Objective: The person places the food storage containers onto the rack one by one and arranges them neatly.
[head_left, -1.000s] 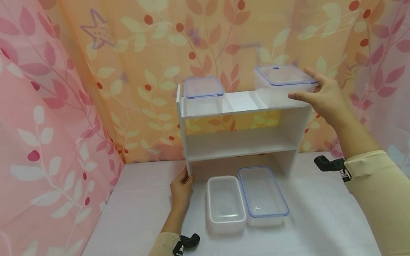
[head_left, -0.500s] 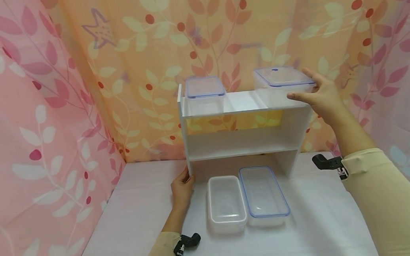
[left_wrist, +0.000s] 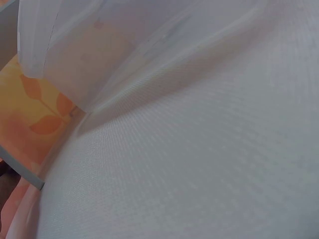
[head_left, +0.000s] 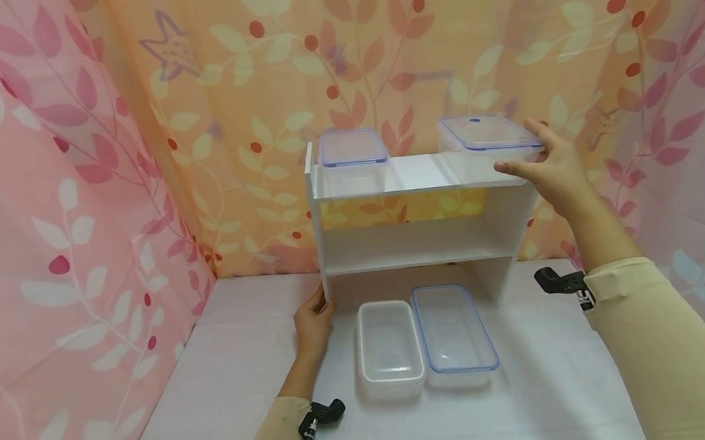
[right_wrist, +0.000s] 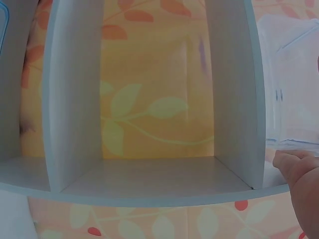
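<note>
My right hand [head_left: 561, 173] holds the right end of a clear lidded food container [head_left: 486, 157], thumb at its front and fingers at its side. The container sits at the right end of the top board of a white two-tier shelf [head_left: 415, 244]; in the right wrist view my thumb [right_wrist: 298, 169] lies beside the container's clear wall [right_wrist: 294, 84]. My left hand [head_left: 312, 326] grips the foot of the shelf's left side panel. In the left wrist view, only a dark sliver of that hand [left_wrist: 6, 186] shows behind the panel's edge [left_wrist: 22, 169].
A smaller lidded container [head_left: 353, 164] stands at the top board's left end. On the white tablecloth [head_left: 241, 378], in front of the shelf, a white-lidded container [head_left: 389, 343] lies beside a blue-rimmed one [head_left: 455, 329]. Patterned curtains [head_left: 247, 207] close off the back and sides.
Both hands, the shelf and the containers keep practically the same places. The head view shifts very slightly.
</note>
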### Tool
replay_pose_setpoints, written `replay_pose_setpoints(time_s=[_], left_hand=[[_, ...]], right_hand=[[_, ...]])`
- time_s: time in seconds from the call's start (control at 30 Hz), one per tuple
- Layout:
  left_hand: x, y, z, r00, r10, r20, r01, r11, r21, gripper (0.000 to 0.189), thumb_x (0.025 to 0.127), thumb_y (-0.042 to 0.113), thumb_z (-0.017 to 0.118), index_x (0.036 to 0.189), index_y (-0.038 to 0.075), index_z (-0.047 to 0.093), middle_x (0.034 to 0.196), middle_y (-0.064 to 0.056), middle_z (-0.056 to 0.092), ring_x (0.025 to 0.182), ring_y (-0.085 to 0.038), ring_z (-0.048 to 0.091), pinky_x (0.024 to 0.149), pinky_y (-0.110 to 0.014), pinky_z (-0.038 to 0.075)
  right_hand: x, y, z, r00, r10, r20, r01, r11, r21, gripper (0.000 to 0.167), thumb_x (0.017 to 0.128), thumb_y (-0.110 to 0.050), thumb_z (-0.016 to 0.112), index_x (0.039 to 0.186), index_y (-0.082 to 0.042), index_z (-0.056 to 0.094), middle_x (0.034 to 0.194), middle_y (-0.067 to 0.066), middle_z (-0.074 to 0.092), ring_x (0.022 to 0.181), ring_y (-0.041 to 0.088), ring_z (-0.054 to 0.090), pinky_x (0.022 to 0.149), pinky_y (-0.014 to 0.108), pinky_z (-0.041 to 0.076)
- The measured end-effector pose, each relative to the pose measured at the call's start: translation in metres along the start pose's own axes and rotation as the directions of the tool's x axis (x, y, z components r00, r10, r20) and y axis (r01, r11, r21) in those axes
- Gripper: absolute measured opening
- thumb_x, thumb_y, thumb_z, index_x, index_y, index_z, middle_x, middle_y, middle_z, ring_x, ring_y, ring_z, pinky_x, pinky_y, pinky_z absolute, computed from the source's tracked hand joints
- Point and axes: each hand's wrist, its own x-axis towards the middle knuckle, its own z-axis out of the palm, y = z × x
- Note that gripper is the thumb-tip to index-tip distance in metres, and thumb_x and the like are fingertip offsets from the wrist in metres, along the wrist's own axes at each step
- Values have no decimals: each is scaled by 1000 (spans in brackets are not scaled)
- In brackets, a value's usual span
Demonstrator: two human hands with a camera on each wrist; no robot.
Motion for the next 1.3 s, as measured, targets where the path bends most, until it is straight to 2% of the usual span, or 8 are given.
replay_pose_setpoints(time_s=[0.17,0.27,0.4,0.57,0.77,0.9,1.13,1.3], left_hand=[[2,2,0,1000,7,-1,-7,1000,0,48,93,8,74,137,26,66,129,-8,70,114,-17,69,65,-30,61],[2,1,-1,1000,1,-9,-1,1000,12,48,93,8,75,137,25,66,128,-8,71,112,-17,70,61,-27,59],[2,1,-1,1000,-10,-8,10,1000,9,49,92,9,75,137,28,66,126,-9,72,107,-18,72,49,-28,55],[1,-1,-2,1000,-10,-9,10,1000,10,50,92,10,75,137,30,66,125,-10,72,103,-17,72,44,-26,51],[-1,-3,-4,999,-31,-14,31,999,30,49,92,12,75,137,30,66,125,-9,72,95,-15,72,45,-25,51],[-3,-1,-3,999,-51,-10,51,998,27,50,93,11,75,137,31,66,125,-8,73,91,-14,72,45,-27,52],[-2,1,-1,999,-51,-11,51,999,16,50,93,8,73,137,30,65,127,-12,72,88,-14,71,45,-29,52],[-3,3,-1,999,-49,-10,49,999,12,50,93,10,74,138,29,65,127,-12,72,91,-14,71,47,-34,54]], right_hand=[[3,1,1,1000,-10,28,8,998,59,104,90,-27,81,166,-29,11,173,-1,7,143,17,32,103,9,39],[5,2,1,998,-21,51,15,994,112,108,91,-20,79,166,-29,1,173,3,8,145,20,32,108,14,40],[4,1,0,997,-48,58,38,985,169,111,91,-11,78,166,-25,-4,172,7,8,146,22,31,103,11,42],[-6,0,3,996,-76,56,58,960,275,116,88,-2,78,166,-26,-4,172,6,4,150,26,28,96,8,46],[-23,-4,7,997,-58,50,46,976,211,112,92,-10,77,165,-26,-7,173,-1,-2,157,26,15,115,26,36],[-32,-4,9,999,-40,25,35,983,178,109,93,-15,77,165,-28,-4,173,3,-4,157,29,13,119,34,31],[-45,2,12,999,-44,-23,48,982,183,107,93,-18,77,164,-37,-1,173,11,3,156,33,17,121,37,29],[-57,12,15,997,-32,-75,43,987,157,104,94,-22,76,164,-37,1,172,10,8,156,31,20,124,37,22]])
